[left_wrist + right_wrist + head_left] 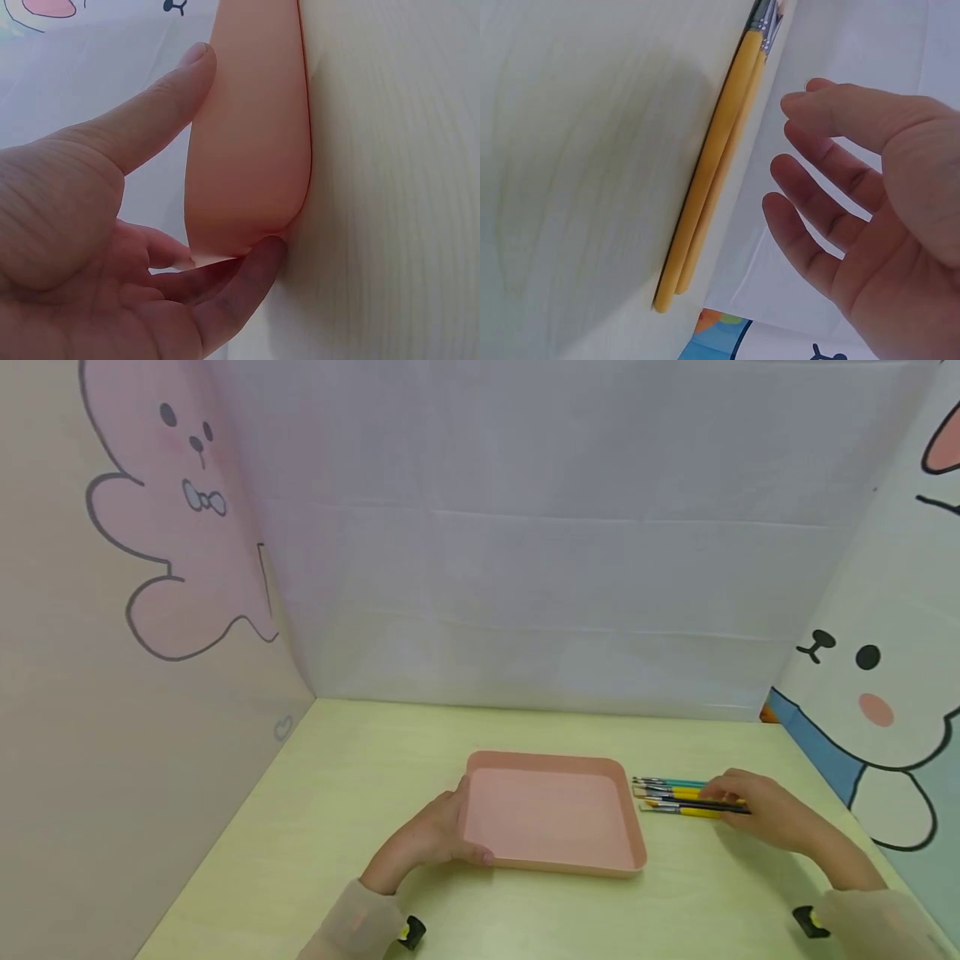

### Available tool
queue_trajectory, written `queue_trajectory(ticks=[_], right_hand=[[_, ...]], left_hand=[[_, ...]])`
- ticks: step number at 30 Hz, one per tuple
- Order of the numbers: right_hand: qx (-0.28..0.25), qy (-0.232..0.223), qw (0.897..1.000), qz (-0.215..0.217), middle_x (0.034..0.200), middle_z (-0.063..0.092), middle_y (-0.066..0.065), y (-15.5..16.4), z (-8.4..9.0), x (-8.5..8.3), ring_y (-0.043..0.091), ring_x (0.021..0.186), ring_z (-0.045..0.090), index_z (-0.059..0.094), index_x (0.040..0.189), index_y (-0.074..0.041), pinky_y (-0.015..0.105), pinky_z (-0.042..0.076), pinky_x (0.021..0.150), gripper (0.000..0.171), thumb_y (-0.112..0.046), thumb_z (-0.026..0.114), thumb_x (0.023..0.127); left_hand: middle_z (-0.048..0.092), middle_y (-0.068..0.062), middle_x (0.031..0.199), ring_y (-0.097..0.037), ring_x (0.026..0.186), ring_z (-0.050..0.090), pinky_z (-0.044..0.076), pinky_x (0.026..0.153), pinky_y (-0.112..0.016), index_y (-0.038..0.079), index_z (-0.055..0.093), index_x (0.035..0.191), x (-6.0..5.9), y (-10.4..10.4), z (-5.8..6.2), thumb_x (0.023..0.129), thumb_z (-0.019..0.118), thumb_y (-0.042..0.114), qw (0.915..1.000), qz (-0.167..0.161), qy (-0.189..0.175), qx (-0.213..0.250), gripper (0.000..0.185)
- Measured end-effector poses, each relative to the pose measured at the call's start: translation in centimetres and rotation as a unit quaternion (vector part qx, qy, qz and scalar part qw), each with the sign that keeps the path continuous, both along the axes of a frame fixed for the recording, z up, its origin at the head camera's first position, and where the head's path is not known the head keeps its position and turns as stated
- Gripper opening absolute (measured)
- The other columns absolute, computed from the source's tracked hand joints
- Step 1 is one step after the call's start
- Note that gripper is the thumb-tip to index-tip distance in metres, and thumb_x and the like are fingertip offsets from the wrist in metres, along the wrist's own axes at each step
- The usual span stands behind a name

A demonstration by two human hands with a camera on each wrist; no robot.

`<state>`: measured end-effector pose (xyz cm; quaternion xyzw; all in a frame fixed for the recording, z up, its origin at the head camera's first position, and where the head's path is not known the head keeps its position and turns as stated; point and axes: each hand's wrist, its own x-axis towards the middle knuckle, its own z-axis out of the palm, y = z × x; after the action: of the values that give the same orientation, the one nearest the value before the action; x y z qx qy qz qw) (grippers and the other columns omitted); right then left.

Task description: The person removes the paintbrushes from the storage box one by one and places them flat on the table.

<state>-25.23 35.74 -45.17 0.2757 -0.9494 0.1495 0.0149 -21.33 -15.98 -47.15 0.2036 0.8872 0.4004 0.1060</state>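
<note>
A shallow pink tray (555, 864) lies on the table. At its left end my left hand (442, 831) grips it. In the left wrist view the thumb presses one wall of the tray (255, 112), while the fingers (240, 289) curl round the corner and its lower edge. To the right of the tray is a bundle of paintbrushes (678, 811) with yellow, teal and black handles, bristles pointing left. My right hand (765, 814) hovers at their handle ends, fingers loosely bent. In the right wrist view the hand (855, 180) holds nothing, beside yellow-handled paintbrushes (712, 165).
The pale yellow table (375, 752) is bounded by a white back sheet (525, 568) and side panels with cartoon animals, a pink one (187, 543) at left and a white rabbit-like one (907, 735) at right, close to the right arm.
</note>
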Motion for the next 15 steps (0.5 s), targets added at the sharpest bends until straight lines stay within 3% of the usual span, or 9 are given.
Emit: queue_trajectory(ticks=[10, 15], right_hand=[[-0.003, 0.022, 1.000, -0.010, 0.101, 0.066, -0.012, -1.6, 0.3, 0.4, 0.003, 0.088, 0.059, 0.077, 0.114, -0.014, 0.033, 0.057, 0.078, 0.035, -0.003, 0.088, 0.082], [0.000, 0.036, 0.999, -0.018, 0.102, 0.068, -0.010, -2.0, 0.2, 0.7, 0.008, 0.090, 0.063, 0.077, 0.115, -0.013, 0.037, 0.058, 0.081, 0.037, -0.004, 0.089, 0.081]], left_hand=[[0.057, -0.024, 0.135, -0.031, 0.119, 0.057, 0.047, 0.101, -0.053, -0.002, 0.019, 0.167, 0.6, -1.0, 0.2, 0.075, 0.098, 0.039, 0.9993, 0.020, -0.025, -0.020, 0.128], [0.060, -0.021, 0.131, -0.029, 0.115, 0.058, 0.049, 0.099, -0.052, -0.001, 0.020, 0.167, 0.7, -1.5, 0.4, 0.076, 0.098, 0.037, 0.9996, 0.014, -0.021, -0.014, 0.126]])
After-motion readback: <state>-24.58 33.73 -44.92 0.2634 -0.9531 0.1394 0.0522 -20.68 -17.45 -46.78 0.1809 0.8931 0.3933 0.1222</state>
